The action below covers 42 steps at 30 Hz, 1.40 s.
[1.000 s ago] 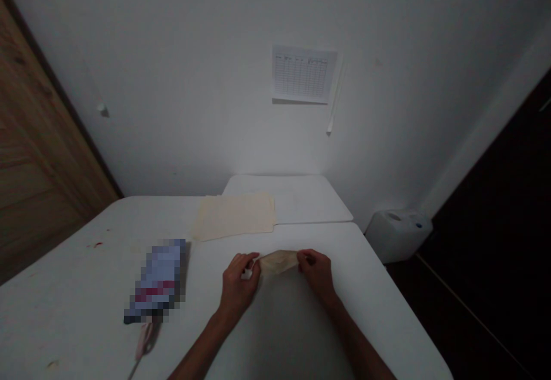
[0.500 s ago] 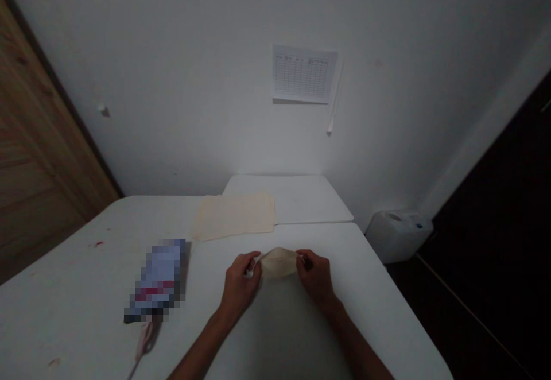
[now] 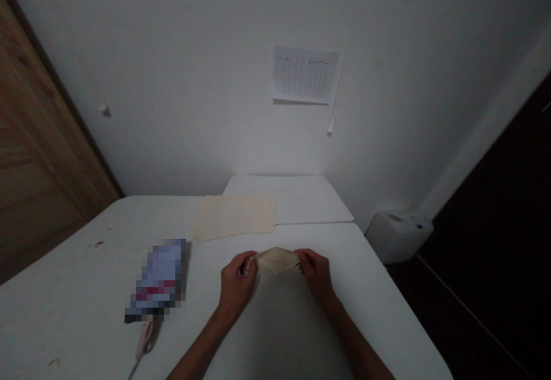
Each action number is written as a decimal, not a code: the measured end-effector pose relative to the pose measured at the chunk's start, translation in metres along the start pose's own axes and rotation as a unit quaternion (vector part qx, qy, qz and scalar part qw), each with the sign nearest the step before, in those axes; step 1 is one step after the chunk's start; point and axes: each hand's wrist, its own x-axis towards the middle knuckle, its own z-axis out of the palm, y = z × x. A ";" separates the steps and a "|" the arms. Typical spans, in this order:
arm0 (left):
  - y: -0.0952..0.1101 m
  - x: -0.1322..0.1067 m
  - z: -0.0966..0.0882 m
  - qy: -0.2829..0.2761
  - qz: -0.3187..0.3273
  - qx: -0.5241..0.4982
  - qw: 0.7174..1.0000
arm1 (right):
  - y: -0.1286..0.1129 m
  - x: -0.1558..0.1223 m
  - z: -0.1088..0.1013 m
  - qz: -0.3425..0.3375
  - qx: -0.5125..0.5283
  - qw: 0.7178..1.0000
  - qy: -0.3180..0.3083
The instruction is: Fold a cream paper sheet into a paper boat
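A small piece of folded cream paper [image 3: 276, 261] is stretched between my two hands above the white table [image 3: 279, 334]. It comes to a low peak at the top and narrows toward its sides. My left hand [image 3: 238, 281] pinches the paper's left end between thumb and fingers. On the opposite end, my right hand [image 3: 317, 274] is closed in a similar pinch. The fingers cover both ends, and the inner folds are too dim to make out. Behind my hands, cream paper sheets [image 3: 236, 216] lie flat on the table.
A blurred-out blue object [image 3: 159, 276] lies to the left, with a pinkish cable end [image 3: 146, 337] below it. A white plastic container [image 3: 398, 236] stands beyond the table's right edge. A printed chart [image 3: 305, 74] hangs on the wall.
My left hand has shifted slightly left, drawing the folded paper out wider and flatter. My right hand has barely moved.
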 end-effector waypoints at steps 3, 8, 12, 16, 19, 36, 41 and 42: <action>0.001 -0.001 0.001 0.006 0.015 0.001 1.000 | -0.002 0.001 0.001 0.006 -0.019 1.000 0.007; 0.001 -0.001 0.003 0.010 0.041 0.003 0.999 | -0.002 0.002 0.002 0.007 -0.031 0.999 0.014; 0.000 -0.002 0.003 0.007 0.072 0.011 0.997 | -0.003 0.002 0.003 0.001 -0.033 0.999 0.012; -0.003 -0.003 0.004 0.001 0.094 0.011 0.996 | -0.002 0.002 0.002 0.004 -0.040 0.999 0.006; -0.004 -0.004 0.005 -0.004 0.116 0.014 0.993 | -0.002 0.001 0.001 0.010 -0.042 0.999 0.001; -0.003 -0.006 0.004 -0.029 0.197 0.020 0.980 | 0.014 0.004 0.003 0.060 -0.021 0.998 0.014; -0.003 -0.007 0.005 -0.037 0.174 0.034 0.983 | 0.009 0.002 0.004 0.013 -0.070 0.997 0.012; -0.003 -0.008 0.005 -0.040 0.172 0.037 0.984 | 0.008 0.001 0.004 0.005 -0.080 0.997 0.013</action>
